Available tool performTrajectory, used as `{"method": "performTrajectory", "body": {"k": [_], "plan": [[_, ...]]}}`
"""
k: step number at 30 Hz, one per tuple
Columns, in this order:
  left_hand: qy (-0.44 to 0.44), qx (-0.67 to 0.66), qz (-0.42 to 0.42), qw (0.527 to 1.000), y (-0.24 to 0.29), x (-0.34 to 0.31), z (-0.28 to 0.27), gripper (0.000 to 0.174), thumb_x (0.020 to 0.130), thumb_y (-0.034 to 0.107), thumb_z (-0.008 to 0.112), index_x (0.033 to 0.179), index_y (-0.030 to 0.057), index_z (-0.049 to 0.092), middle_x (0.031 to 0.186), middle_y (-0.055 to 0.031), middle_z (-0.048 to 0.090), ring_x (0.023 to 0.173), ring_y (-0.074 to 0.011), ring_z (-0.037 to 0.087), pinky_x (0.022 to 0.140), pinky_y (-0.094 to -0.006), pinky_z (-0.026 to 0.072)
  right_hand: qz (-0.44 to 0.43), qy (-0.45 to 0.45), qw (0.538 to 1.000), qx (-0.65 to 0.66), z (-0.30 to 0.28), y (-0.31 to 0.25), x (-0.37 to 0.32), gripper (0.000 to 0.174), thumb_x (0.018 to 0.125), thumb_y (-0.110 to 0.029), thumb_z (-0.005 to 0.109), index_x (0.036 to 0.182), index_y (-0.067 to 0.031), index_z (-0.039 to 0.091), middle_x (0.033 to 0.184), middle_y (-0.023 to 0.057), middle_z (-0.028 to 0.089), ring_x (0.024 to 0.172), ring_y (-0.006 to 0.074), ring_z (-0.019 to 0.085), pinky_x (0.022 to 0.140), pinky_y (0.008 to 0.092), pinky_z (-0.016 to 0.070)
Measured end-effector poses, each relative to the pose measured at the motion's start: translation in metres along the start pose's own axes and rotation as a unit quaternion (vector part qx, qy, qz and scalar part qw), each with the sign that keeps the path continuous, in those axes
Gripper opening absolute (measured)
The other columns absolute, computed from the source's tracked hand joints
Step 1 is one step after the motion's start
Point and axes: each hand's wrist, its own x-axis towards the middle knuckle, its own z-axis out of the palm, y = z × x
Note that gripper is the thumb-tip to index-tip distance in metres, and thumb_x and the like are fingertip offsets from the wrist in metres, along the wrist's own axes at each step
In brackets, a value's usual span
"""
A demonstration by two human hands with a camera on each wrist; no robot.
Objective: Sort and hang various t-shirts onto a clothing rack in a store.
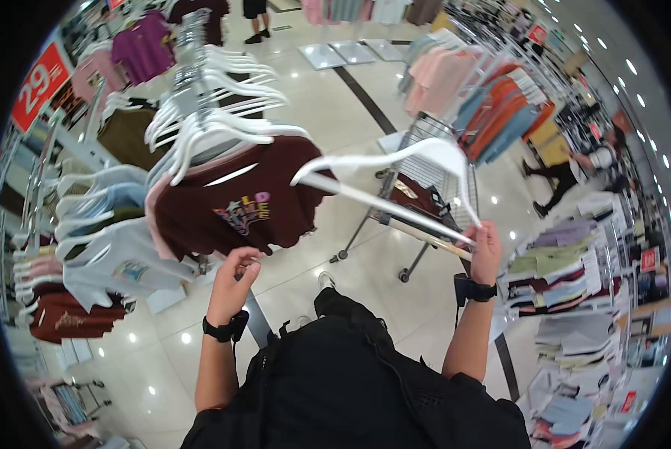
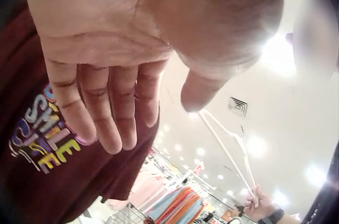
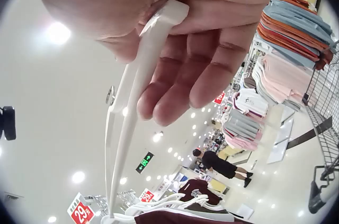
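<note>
My right hand pinches one end of a bare white clothes hanger, which stretches leftward in front of the rack. In the right wrist view the thumb and fingers close on the hanger's tip. My left hand holds nothing, its fingers loosely bent. Just beyond it a dark maroon T-shirt with colourful lettering hangs at the front of the rack. The left wrist view shows the open palm before that maroon T-shirt.
A shopping cart with a dark garment inside stands ahead to the right. Several white hangers crowd the rack at left, under a red price sign. Folded clothes lie at the right. A person walks beyond.
</note>
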Motion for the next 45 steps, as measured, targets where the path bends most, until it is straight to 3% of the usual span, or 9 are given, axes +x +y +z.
{"method": "performTrajectory", "body": {"k": [6,13,20,25,29,33,36,42,45], "plan": [[-0.158,-0.143,0.046,0.976,0.018,0.050,0.082,0.043,0.105,0.013,0.055,0.146,0.0016,0.048,0.132,-0.0105,0.065,0.116,-0.0160,0.061,0.099,-0.0307,0.0459,0.073,-0.104,0.991,-0.034,-0.018,0.015,-0.029,0.017,0.110,-0.014,0.052,0.108,-0.0002,0.062,0.082,0.0051,0.065,0.074,0.0136,0.063,0.072,0.0288,0.0523],[-0.271,0.028,-0.127,0.954,0.011,0.094,0.167,0.024,0.106,0.024,0.060,0.100,0.0013,0.065,0.086,-0.0029,0.071,0.081,-0.0131,0.063,0.075,-0.0310,0.0499,0.160,-0.124,0.979,-0.039,-0.075,0.067,0.012,0.016,0.108,-0.015,0.056,0.105,-0.0021,0.064,0.081,0.0009,0.062,0.075,0.0095,0.060,0.070,0.0265,0.0499],[-0.137,0.112,-0.149,0.973,0.030,0.160,0.249,0.032,0.110,0.024,0.050,0.097,-0.0011,0.065,0.089,-0.0059,0.071,0.082,-0.0137,0.059,0.078,-0.0295,0.0470,0.204,-0.051,0.977,-0.037,-0.160,0.162,0.156,0.016,0.107,-0.018,0.059,0.100,-0.0045,0.065,0.078,-0.0022,0.060,0.070,0.0058,0.057,0.066,0.0242,0.0481],[-0.031,0.156,-0.168,0.973,0.039,0.211,0.291,0.036,0.112,0.029,0.048,0.107,-0.0007,0.069,0.097,-0.0052,0.071,0.088,-0.0118,0.061,0.081,-0.0292,0.0491,0.309,0.024,0.944,-0.111,-0.215,0.326,0.252,0.020,0.104,-0.024,0.062,0.102,-0.0049,0.068,0.083,0.0001,0.066,0.066,0.0080,0.060,0.060,0.0253,0.0495],[0.092,0.177,-0.187,0.962,0.027,0.226,0.310,0.038,0.113,0.029,0.046,0.119,-0.0018,0.068,0.098,-0.0072,0.068,0.090,-0.0161,0.061,0.082,-0.0311,0.0498,0.332,-0.060,0.909,-0.245,-0.218,0.485,0.272,0.026,0.099,-0.030,0.068,0.110,-0.0059,0.070,0.088,0.0034,0.069,0.071,0.0117,0.065,0.058,0.0284,0.0499],[0.138,0.134,-0.251,0.949,0.023,0.234,0.318,0.043,0.114,0.033,0.044,0.121,-0.0021,0.067,0.118,-0.0128,0.072,0.108,-0.0194,0.067,0.094,-0.0367,0.0541,0.253,-0.167,0.890,-0.340,-0.179,0.582,0.264,0.034,0.097,-0.028,0.068,0.121,-0.0030,0.070,0.106,0.0130,0.075,0.092,0.0270,0.073,0.071,0.0371,0.0572],[0.123,0.172,-0.272,0.939,0.031,0.242,0.324,0.044,0.114,0.033,0.042,0.128,-0.0022,0.063,0.128,-0.0138,0.070,0.112,-0.0244,0.069,0.094,-0.0361,0.0522,0.359,-0.193,0.856,-0.319,-0.147,0.611,0.264,0.043,0.095,-0.026,0.070,0.132,-0.0050,0.066,0.126,0.0171,0.070,0.095,0.0286,0.073,0.080,0.0384,0.0585],[0.148,0.174,-0.298,0.927,0.044,0.247,0.341,0.040,0.113,0.028,0.043,0.127,-0.0033,0.063,0.127,-0.0138,0.070,0.114,-0.0246,0.068,0.096,-0.0367,0.0510,0.435,-0.229,0.807,-0.327,-0.123,0.634,0.261,0.087,0.084,-0.031,0.083,0.155,-0.0023,0.041,0.156,0.0244,0.047,0.142,0.0380,0.049,0.118,0.0439,0.0413],[0.145,0.193,-0.302,0.922,0.053,0.245,0.342,0.039,0.112,0.027,0.044,0.128,-0.0031,0.063,0.127,-0.0143,0.070,0.115,-0.0239,0.067,0.096,-0.0373,0.0509,0.417,-0.276,0.778,-0.381,-0.120,0.635,0.258,0.092,0.084,-0.033,0.084,0.158,-0.0053,0.037,0.159,0.0222,0.043,0.142,0.0380,0.049,0.117,0.0456,0.0422]]}}
